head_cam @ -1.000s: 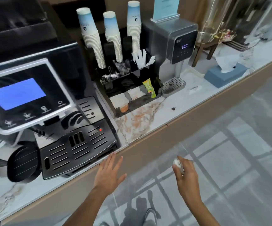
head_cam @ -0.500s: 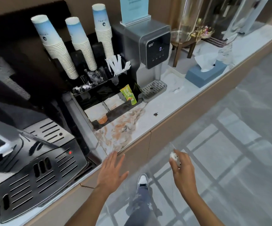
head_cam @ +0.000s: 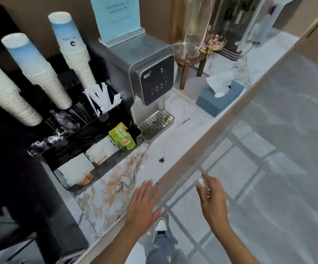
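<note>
My left hand [head_cam: 142, 204] hovers flat, fingers straight, over the front edge of the marble counter [head_cam: 116, 189]. My right hand [head_cam: 212, 197] is out over the floor, right of the counter edge, pinching a small crumpled white wad [head_cam: 201, 181] between thumb and fingers. A small dark spot [head_cam: 162, 160] marks the counter a little beyond my left hand. Behind it stands a grey water dispenser [head_cam: 144, 73] with a metal drip tray [head_cam: 155, 123].
A black organizer [head_cam: 81, 138] holds napkins, stirrers, a green tea packet [head_cam: 122, 137] and three stacks of paper cups [head_cam: 40, 73]. A blue tissue box [head_cam: 220, 99] sits to the right. The dark coffee machine [head_cam: 11, 206] fills the left. My shoe [head_cam: 160, 225] shows below.
The view has swung right along the counter, away from the coffee machine toward the water dispenser. Both hands moved with it; the right keeps its white wad.
</note>
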Demonstrator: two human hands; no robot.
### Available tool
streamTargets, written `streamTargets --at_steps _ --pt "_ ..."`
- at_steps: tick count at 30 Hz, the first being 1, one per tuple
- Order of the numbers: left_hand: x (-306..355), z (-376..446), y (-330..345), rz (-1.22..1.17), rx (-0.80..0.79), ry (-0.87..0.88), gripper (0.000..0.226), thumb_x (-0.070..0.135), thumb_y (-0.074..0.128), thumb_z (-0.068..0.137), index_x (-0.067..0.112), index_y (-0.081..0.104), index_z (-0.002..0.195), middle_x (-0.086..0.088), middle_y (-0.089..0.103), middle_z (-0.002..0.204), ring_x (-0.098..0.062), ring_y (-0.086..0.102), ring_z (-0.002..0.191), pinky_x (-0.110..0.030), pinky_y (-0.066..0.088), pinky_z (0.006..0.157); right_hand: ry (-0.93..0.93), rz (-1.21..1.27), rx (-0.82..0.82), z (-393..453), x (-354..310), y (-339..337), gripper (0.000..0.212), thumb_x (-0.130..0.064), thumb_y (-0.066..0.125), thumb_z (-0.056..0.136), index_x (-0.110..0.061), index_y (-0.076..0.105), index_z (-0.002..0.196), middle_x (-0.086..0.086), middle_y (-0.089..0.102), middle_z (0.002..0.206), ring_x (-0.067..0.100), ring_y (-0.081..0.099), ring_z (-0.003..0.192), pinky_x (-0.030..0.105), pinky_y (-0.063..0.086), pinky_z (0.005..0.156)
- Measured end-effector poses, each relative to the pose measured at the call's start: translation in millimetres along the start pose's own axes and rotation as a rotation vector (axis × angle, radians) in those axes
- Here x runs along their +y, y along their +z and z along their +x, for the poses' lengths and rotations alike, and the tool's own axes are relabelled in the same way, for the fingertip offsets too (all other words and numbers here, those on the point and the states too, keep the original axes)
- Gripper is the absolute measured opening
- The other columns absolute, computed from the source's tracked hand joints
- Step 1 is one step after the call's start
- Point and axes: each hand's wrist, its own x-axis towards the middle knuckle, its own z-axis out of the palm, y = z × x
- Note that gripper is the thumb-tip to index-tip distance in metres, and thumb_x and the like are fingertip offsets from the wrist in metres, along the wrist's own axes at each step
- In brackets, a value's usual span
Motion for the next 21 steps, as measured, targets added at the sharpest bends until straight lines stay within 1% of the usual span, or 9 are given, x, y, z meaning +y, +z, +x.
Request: streamTargets --at_steps 3,4,5,7,9,12,17,21 --pt "13 24 -1 -0.002 0.024 0.073 0.073 0.053 0.045 0.092 0.026 0.024 0.156 -0.009 0.008 0.166 -0.030 0.012 0.152 -0.047 0.013 0.118 0.002 -0.016 0.026 23 -2 -1 0.034 -0.023 0.058 0.095 -0.012 0.057 0.127 -0.004 0.056 0.111 0.018 0.060 0.097 0.041 0.054 0.084" --pt "16 32 -4 -0.005 0.033 0.084 0.074 0.052 0.048 0.091 0.025 0.025 0.156 -0.010 0.011 0.166 -0.031 0.013 0.152 -0.048 0.016 0.119 0.004 -0.018 0.031 30 -3 -1 0.035 -0.024 0.057 0.095 -0.012 0.057 0.128 -0.005 0.056 0.111 0.018 0.060 0.098 0.039 0.053 0.084" --pt "19 39 -6 -0.010 0.038 0.092 0.075 0.052 0.052 0.090 0.025 0.028 0.155 -0.012 0.017 0.165 -0.032 0.017 0.151 -0.049 0.021 0.119 0.008 -0.019 0.036 36 -4 -2 0.035 -0.024 0.057 0.095 -0.013 0.056 0.128 -0.005 0.056 0.111 0.018 0.060 0.098 0.037 0.052 0.084" --pt "26 52 -13 -0.015 0.030 0.104 0.075 0.052 0.060 0.086 0.023 0.037 0.152 -0.014 0.030 0.161 -0.033 0.028 0.148 -0.050 0.035 0.115 0.012 -0.017 0.042 47 -4 -3 0.035 -0.024 0.058 0.095 -0.014 0.056 0.128 -0.005 0.056 0.111 0.016 0.060 0.098 0.033 0.051 0.083" --pt "32 63 -19 -0.007 0.021 0.124 0.075 0.053 0.063 0.085 0.022 0.041 0.150 -0.015 0.035 0.159 -0.033 0.033 0.145 -0.051 0.039 0.111 0.017 -0.013 0.047 58 -4 -6 0.034 -0.021 0.059 0.095 -0.013 0.056 0.128 -0.004 0.055 0.110 0.016 0.059 0.097 0.036 0.053 0.083" --pt "41 82 -24 0.007 0.021 0.130 0.076 0.054 0.064 0.084 0.023 0.041 0.150 -0.015 0.036 0.158 -0.032 0.034 0.145 -0.049 0.039 0.112 0.019 -0.023 0.049 77 -1 -9 0.035 -0.016 0.061 0.094 -0.009 0.057 0.128 -0.001 0.057 0.111 0.019 0.059 0.098 0.042 0.054 0.085" --pt "58 120 -29 0.024 0.015 0.139 0.073 0.053 0.048 0.093 0.024 0.025 0.156 -0.014 0.019 0.164 -0.032 0.017 0.151 -0.051 0.029 0.117 0.017 -0.024 0.036 111 10 -19 0.036 -0.014 0.062 0.094 -0.009 0.057 0.128 -0.001 0.057 0.113 0.022 0.060 0.100 0.046 0.054 0.086" --pt "76 155 -34 0.025 0.023 0.096 0.075 0.051 0.053 0.091 0.024 0.027 0.155 -0.015 0.024 0.163 -0.033 0.021 0.149 -0.051 0.033 0.115 0.008 -0.024 -0.015 147 26 -30 0.035 -0.014 0.062 0.094 -0.008 0.057 0.128 0.002 0.058 0.115 0.023 0.060 0.103 0.047 0.053 0.087"
